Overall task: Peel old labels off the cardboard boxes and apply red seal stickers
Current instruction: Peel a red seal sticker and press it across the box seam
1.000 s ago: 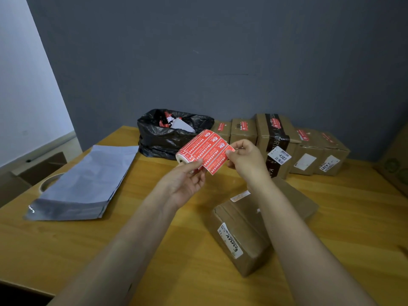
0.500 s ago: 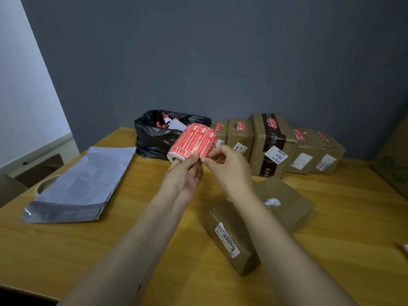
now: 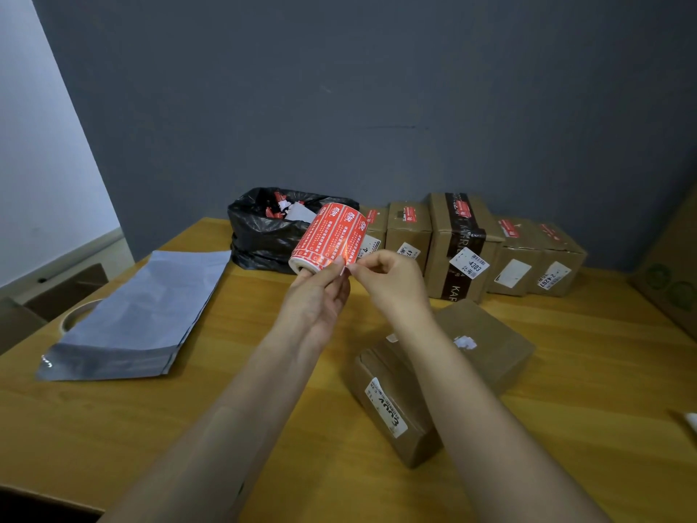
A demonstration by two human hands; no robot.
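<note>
A: Closest to us first: how is the near box doing?

B: The cardboard box [image 3: 498, 345] lies on the table [image 3: 113, 428], partly under the right forearm. On its top only a torn white remnant [image 3: 464, 342] shows, so I judge that label mostly peeled. A white label [image 3: 385, 407] sits whole on the near end face, and I see no red seal on this box yet

A: And the hands?

B: Both are raised just beyond it. The left hand [image 3: 315, 296] grasps the roll of red seal stickers [image 3: 332, 235] from below, fingers curled round it. The right hand [image 3: 392, 281] pinches the loose edge of one sticker between thumb and forefinger, right against the roll

A: So a seal is being pulled free for that box?

B: That's my reading; the sticker is not yet off the roll

A: Further back?

B: A row of boxes [image 3: 409, 235] stands against the wall, five of them, each with a red sticker [image 3: 410, 214] on top, so sealing looks done there. Several keep front labels [image 3: 469, 263]; whether those must come off, I cannot tell. Beside the row, the black bag [image 3: 264, 235] holds red and white scraps

A: What's left, then?

B: As far as I can see, the near box: its end label, then its seal
</note>
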